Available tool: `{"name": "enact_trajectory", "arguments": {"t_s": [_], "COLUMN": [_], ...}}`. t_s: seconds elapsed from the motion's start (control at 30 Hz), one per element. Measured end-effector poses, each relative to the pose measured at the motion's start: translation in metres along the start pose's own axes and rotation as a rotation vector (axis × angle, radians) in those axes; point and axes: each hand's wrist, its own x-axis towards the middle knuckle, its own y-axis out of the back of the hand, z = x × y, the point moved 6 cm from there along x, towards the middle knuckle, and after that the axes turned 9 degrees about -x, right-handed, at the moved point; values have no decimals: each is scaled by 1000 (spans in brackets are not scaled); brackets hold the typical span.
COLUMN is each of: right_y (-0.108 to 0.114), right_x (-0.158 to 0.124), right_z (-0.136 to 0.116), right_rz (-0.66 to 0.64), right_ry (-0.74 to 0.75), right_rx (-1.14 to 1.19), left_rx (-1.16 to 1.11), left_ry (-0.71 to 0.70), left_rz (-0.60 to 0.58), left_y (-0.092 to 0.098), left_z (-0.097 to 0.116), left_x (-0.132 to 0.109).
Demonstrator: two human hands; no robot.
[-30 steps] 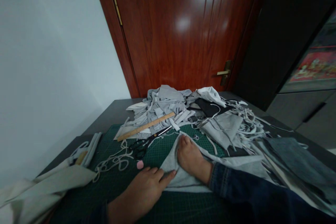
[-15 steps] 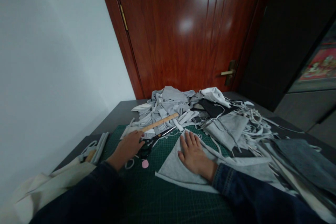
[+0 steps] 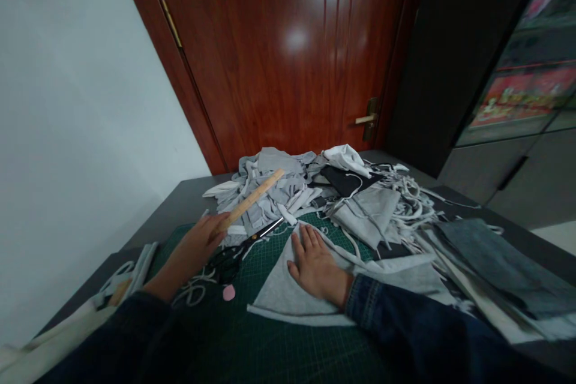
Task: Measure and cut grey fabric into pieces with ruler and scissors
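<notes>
Clock centre: 12 o'clock is taken as straight away from the wearer, with the dial set on the grey cloth (image 3: 279, 294).
Right hand: the cloth is pressed by the right hand (image 3: 317, 270), open and palm down, with the fingers laid towards 11 o'clock, near the far corner; nothing is gripped by it.
Left hand: at 10 o'clock, the near end of the wooden ruler (image 3: 252, 196) is gripped by the closed left hand (image 3: 198, 247).
Pressing well: weight is best spread evenly through palm and fingers, so that the cloth is pinned without being stretched or rucked at its point.
Ruler handling: it is best carried level and clear of the fabric scraps (image 3: 270, 161) at 11 o'clock, since loose strips could be dragged along; whether it is lifted clear of them cannot be told.
Scissors clearance: the black scissors (image 3: 230, 261), at 10 o'clock just beside the left hand, should not be knocked by that wrist.
Cloth position: it is laid on the green cutting mat (image 3: 225, 342), directly before the wearer.
Cloth look: light grey, matt and soft-looking, it is drawn to a point at 12 o'clock and another at 8 o'clock; the near edge is bordered by a narrow paler band.
Cloth, hidden part: towards 4 o'clock it is covered by the denim sleeve (image 3: 405, 312).
</notes>
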Motion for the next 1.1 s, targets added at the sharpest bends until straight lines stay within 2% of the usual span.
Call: {"name": "enact_trajectory", "arguments": {"t_s": [0.13,0.23,0.33,0.47,0.53,0.63,0.87,0.97,1.1], "right_y": [3,4,4,2,3,6,17,22,25], "right_x": [1,2,2,3,4,4,4,2,1], "right_z": [0,2,4,8,9,10,8,4,2], "right_rz": [3,21,49,64,69,93,147,109,58], "right_ry": [-33,-80,-114,-143,-140,-140,-125,-117,-113], "right_rx": [21,52,90,133,152,175,125,11,-55], "left_rx": [-262,-216,-167,7,61,72,203,239,244], "left_ry": [116,119,61,24,-6,-47,83,85,15], "left_rz": [-333,-414,-412,-316,-312,-347,-449,-455,-443], "left_y": [-28,-46,-58,-66,-69,-73,-82,-86,-91], "left_z": [29,37,30,23,31,58,110,117,104], "left_x": [-45,-72,-87,-97,-100,-98,-82,-84,-94]}}
